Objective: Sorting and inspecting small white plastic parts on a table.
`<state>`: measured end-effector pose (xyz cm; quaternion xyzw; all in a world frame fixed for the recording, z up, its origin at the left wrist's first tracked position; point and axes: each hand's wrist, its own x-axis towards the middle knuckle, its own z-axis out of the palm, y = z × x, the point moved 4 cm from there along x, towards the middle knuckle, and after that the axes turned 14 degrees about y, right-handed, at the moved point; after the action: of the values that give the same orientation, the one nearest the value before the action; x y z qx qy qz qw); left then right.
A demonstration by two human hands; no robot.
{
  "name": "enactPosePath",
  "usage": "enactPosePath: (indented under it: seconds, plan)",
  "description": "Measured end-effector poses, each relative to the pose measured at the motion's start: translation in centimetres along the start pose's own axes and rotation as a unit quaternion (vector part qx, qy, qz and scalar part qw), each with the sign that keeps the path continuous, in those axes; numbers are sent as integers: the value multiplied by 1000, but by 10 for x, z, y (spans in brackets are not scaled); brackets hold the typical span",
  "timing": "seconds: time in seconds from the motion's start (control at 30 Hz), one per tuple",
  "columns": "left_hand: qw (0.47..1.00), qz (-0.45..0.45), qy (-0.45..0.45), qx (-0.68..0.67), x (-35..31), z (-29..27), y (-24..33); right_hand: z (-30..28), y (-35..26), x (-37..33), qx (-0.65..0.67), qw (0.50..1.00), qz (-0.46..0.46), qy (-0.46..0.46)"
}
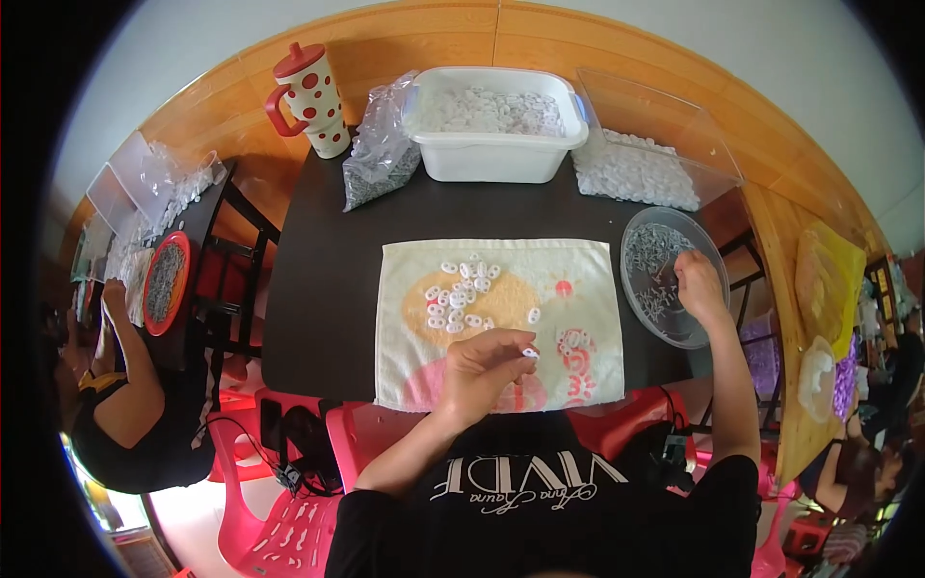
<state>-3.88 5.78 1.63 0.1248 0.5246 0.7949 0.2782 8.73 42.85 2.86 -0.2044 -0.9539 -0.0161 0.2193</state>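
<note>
My left hand (479,374) is closed in a pinch over the front of the towel, gripping a small white plastic piece (531,354) at its fingertips. On the patterned towel (593,265) lie several small white oval plastic pieces (456,301), each with dark holes, mostly left of the centre. One of them sits apart, just beyond my left fingertips. My right hand (700,284) reaches into a round clear tub (715,252) at the right, its fingers drawn together. Inside are many small grey metal parts (657,249), resembling screws. Whatever those fingers hold is too small to make out.
A white bin (496,159) of white pieces stands at the back, beside a bag of grey parts (378,173) and a spotted tumbler (316,101). White pieces lie by a clear box (641,169). Another person (135,405) works at a table with a red tray (166,284).
</note>
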Motion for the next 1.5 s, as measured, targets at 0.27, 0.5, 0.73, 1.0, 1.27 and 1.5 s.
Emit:
enactPosePath:
  seconds: [0.27,0.5,0.73,1.0,1.27,1.5]
  plan:
    - [1000,7,17,23,-4,-10,0,-11,-3,-1,74,994,26,81]
    - [996,76,20,41,-1,-11,8,5,43,-17,305,921,220,99]
    - [984,103,20,142,-3,-9,14,-25,9,-18,169,982,59,53]
    - [937,222,14,270,-2,-2,27,-26,-9,-17,43,996,-70,33]
    - [994,66,34,78,3,-13,10,-25,9,-24,97,993,37,60]
    - [1000,-25,-8,15,5,-6,6,-38,-16,-12,193,972,61,118]
